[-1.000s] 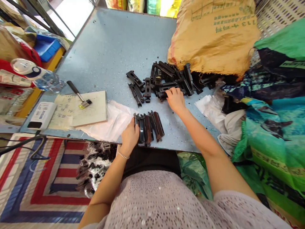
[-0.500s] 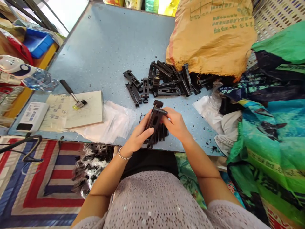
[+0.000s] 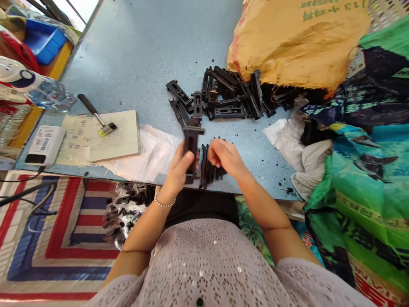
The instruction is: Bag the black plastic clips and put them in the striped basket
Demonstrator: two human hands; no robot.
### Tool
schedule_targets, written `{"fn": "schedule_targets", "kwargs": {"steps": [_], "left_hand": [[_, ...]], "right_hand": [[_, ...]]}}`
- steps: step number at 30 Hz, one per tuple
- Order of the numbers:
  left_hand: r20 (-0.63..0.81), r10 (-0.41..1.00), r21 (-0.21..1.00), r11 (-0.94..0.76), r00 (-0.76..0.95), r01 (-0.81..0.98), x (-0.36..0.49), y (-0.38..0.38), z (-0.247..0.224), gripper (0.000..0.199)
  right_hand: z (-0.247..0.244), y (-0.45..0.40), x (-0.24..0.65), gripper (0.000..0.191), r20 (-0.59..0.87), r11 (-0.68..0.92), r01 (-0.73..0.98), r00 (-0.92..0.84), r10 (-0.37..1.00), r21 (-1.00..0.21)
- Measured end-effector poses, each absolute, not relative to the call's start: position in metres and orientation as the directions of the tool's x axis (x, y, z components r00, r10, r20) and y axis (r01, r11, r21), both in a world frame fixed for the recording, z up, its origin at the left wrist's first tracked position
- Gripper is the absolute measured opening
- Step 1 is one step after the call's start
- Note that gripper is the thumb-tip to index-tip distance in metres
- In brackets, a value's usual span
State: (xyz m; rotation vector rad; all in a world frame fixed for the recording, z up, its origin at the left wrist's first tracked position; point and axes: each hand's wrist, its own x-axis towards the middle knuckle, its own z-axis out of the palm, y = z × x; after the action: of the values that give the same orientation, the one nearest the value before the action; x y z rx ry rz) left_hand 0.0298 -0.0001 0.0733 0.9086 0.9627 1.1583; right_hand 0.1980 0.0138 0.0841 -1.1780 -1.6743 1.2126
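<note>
Black part (image 3: 191,145) was held up in left hand (image 3: 179,171), clamped tight, near worktop (image 3: 153,64) edge. Right hand (image 3: 225,157) had just been taken off it, so one-hand hold was left. Right hand was curled by dark row (image 3: 205,165); anything inside could not be told.

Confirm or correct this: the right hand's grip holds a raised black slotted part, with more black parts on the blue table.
No: the left hand's grip holds the raised black slotted part, as the head view shows. The rest stands.
</note>
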Motion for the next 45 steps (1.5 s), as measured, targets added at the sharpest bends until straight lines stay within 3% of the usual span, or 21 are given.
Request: {"fn": "schedule_targets", "kwargs": {"steps": [3,5,9,12,14,17,21,24,27,31,33,38,40,43,45], "left_hand": [[-0.179,0.981,0.917,0.194,0.077,-0.349,0.024,0.001,0.072,0.042],[-0.216,0.972,0.93,0.233,0.091,-0.283,0.016,0.001,0.067,0.046],[-0.113,0.993,0.973,0.12,-0.043,0.195,-0.009,0.005,0.042,0.056],[-0.109,0.993,0.844,0.112,-0.037,0.524,-0.011,0.004,0.017,0.081],[-0.159,0.987,0.768,0.111,0.019,0.631,0.0,-0.003,0.004,0.081],[-0.204,0.978,0.697,0.109,0.05,0.709,0.019,-0.013,-0.005,0.074],[-0.098,0.99,0.766,0.01,0.101,0.642,0.014,-0.009,-0.006,0.067],[0.024,0.997,0.861,-0.059,0.076,0.505,-0.004,0.009,-0.004,0.059],[0.035,0.999,0.964,-0.023,-0.041,0.266,-0.015,0.032,0.003,0.062],[-0.065,0.985,0.976,0.03,-0.16,-0.214,-0.013,0.051,0.023,0.067],[-0.094,0.989,0.949,0.055,-0.111,-0.312,-0.011,0.049,0.035,0.063],[0.057,0.998,0.992,-0.058,-0.013,-0.113,-0.006,0.022,0.054,0.06],[0.098,0.995,0.995,-0.098,-0.001,-0.024,-0.006,0.014,0.056,0.065],[0.136,0.991,0.988,-0.135,-0.007,0.069,-0.007,0.008,0.054,0.071],[0.148,0.989,0.986,-0.145,-0.026,0.087,-0.008,0.007,0.052,0.07]], "right_hand": [[0.07,-0.012,0.181,0.046,0.173,0.336,0.394,-0.394,0.903,-0.856],[0.065,-0.022,0.176,0.043,0.189,0.396,0.47,-0.428,0.884,-0.789],[0.067,0.001,0.186,0.043,0.071,0.341,0.586,-0.434,0.898,-0.735],[0.069,0.052,0.184,0.035,0.11,0.337,0.741,-0.339,0.934,-0.581],[0.065,0.091,0.169,0.033,0.131,0.322,0.847,-0.295,0.947,-0.423],[0.051,0.139,0.138,0.037,0.082,0.276,0.938,-0.264,0.961,-0.208],[0.039,0.174,0.113,0.038,-0.044,0.212,0.969,-0.219,0.975,-0.127],[0.043,0.185,0.113,0.035,-0.109,0.144,0.978,-0.161,0.981,-0.149],[0.058,0.176,0.12,0.036,-0.156,0.095,0.968,-0.134,0.979,-0.233],[0.077,0.122,0.132,0.042,-0.139,0.281,0.797,-0.411,0.901,-0.535],[0.083,0.09,0.139,0.052,-0.114,0.318,0.677,-0.512,0.851,-0.664],[0.09,0.06,0.146,0.059,0.033,0.254,0.64,-0.337,0.941,-0.725],[0.089,0.069,0.145,0.06,0.073,0.245,0.541,-0.32,0.945,-0.805],[0.085,0.081,0.143,0.066,-0.036,0.082,0.277,-0.398,0.917,-0.957],[0.081,0.074,0.143,0.069,-0.142,-0.061,0.184,-0.468,0.872,-0.981]]}}
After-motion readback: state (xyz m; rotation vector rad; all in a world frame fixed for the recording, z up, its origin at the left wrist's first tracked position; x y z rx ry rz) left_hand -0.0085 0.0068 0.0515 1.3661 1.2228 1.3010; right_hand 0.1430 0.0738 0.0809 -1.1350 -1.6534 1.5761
